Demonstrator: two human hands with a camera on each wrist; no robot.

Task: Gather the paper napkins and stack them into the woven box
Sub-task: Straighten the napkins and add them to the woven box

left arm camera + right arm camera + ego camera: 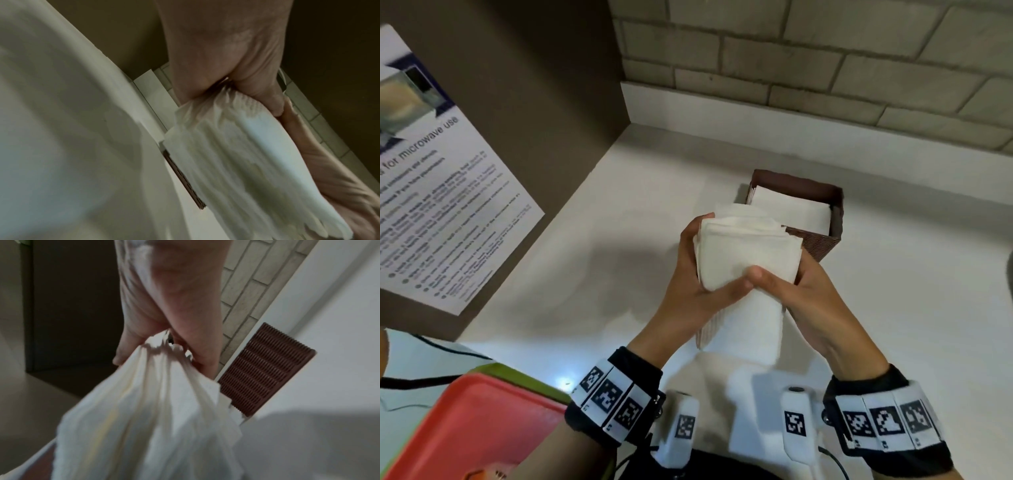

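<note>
Item: bundle of paper napkins (748,251), white, folded, many sheets thick. Both hands are holding it in the air above the counter (592,274), just short of the woven box (822,245).

Left hand (697,274): its grip is clamping on the bundle's left side, fingers wrapping the far edge, thumb lying across the near face. The left wrist view is showing the sheet edges fanning loosely under the palm.

Right hand (808,291): its grip is clamping on the bundle's right side, thumb meeting the left thumb on the near face. The right wrist view is showing the paper gathering into creases at the fingers (203,363).

Woven box: brown, ribbed, sitting toward the counter's back edge near the brick wall (825,58). It is already holding a layer of napkins (794,212), lying flat inside.

Further stock: another pile of napkins (746,325) is lying on the counter below the hands, toward the front edge.

Step in hand, by judgement: squaring a gathered bundle before loading; the task is looking partly done.

Next move, by judgement: carrying the bundle over the box's near rim, levelling it with the layer inside, and lowering it flat. The loose edges are calling for an even squeeze, since the sheets could splay or snag on the rim.
</note>
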